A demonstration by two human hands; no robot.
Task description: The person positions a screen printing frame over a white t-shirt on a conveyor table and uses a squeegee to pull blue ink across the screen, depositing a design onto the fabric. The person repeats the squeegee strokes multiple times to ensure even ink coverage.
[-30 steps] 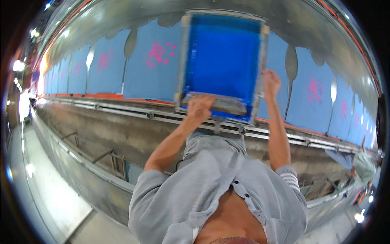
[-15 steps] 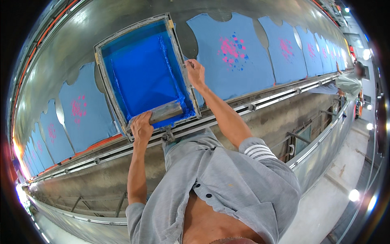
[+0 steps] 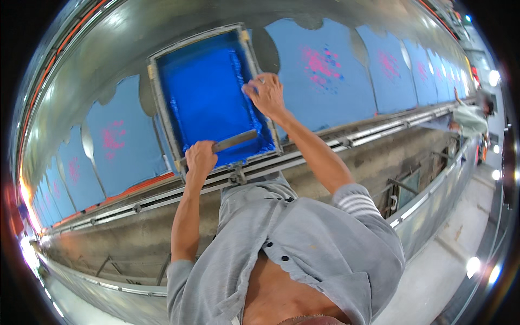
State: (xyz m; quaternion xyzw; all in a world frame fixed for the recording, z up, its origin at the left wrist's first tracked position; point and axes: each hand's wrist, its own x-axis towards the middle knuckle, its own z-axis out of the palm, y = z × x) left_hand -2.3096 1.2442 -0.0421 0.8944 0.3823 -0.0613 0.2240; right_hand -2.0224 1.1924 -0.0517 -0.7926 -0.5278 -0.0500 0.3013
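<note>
My left hand grips a long metal-bladed squeegee at the lower part of a framed printing screen holding glossy blue ink, ridged along its sides. My right hand is raised at the screen's right edge, fingers curved and loosely apart, slightly blurred, with nothing visible in them. The screen lies among light blue shirt panels spread in a row along a long metal table; the panels beside it show pink dotted prints, the right one with blue dots too.
A metal rail with clamps runs along the near edge, above a concrete trough with metal supports. Another person in a pale shirt stands farther right along the table. A pale floor strip and lamps show at lower right.
The view has swung, shifting the screen leftward from a second ago. Since half a second ago my right hand has left its grip on the frame's side and moved inward, over the screen's edge.
</note>
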